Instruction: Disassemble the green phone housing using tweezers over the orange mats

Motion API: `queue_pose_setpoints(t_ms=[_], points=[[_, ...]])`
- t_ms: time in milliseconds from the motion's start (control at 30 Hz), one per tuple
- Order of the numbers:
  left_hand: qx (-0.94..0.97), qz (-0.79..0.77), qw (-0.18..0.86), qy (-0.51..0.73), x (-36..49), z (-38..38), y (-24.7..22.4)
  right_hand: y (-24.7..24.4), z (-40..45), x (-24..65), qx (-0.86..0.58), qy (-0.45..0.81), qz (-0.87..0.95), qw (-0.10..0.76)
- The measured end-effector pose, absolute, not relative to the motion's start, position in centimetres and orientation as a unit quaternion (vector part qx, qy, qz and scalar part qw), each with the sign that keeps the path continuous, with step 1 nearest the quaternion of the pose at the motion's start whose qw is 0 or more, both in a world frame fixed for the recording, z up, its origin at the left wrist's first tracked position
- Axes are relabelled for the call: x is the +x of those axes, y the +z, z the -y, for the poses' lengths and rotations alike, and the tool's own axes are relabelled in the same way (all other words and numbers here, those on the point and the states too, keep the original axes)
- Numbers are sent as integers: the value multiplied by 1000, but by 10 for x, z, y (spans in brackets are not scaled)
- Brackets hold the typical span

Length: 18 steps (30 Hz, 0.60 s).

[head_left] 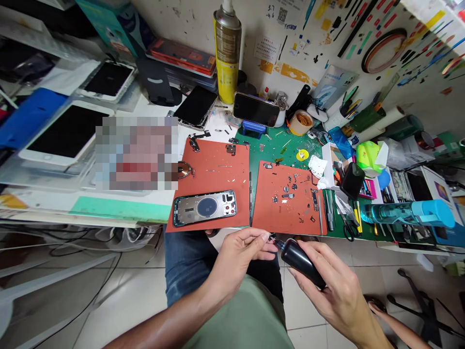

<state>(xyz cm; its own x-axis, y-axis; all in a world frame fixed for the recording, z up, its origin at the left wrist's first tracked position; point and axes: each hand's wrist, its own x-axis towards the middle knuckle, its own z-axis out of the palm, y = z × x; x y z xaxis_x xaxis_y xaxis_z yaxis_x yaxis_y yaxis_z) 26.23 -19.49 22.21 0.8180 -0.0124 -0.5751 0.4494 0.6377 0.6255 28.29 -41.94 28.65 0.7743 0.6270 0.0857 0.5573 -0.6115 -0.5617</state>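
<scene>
My left hand [241, 249] is above my lap, just off the table's front edge. Its thumb and fingertips pinch a small dark part [271, 237], too small to name. My right hand [332, 281] wraps round a black rounded handheld tool [303, 261] with a narrow, clear-looking tip. That tip points left and meets or nearly meets the small part; I cannot tell which. Beyond my hands, a phone back housing [205, 207] with a round ring lies on the left red mat [221, 179]. Small phone parts [288, 196] and screws are scattered over the right red mat [269, 218].
A slim screwdriver [250, 198] lies between the mats. Scissors [349, 228] and a blue water bottle [407, 213] are at the right. Behind stand a propped phone [256, 109] and a yellow spray can [227, 55]. A white-framed tablet [69, 131] lies at the left.
</scene>
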Motion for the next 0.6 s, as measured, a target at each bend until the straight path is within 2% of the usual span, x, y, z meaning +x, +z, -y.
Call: queue_pose_setpoints(t_ms=[400,600], points=[[393,-257,873,-134,261,197,214,296,415,285,-899,83,329,277],[394,-267,869,-135,264,192,218,295,417,288,-892,63,302,329]])
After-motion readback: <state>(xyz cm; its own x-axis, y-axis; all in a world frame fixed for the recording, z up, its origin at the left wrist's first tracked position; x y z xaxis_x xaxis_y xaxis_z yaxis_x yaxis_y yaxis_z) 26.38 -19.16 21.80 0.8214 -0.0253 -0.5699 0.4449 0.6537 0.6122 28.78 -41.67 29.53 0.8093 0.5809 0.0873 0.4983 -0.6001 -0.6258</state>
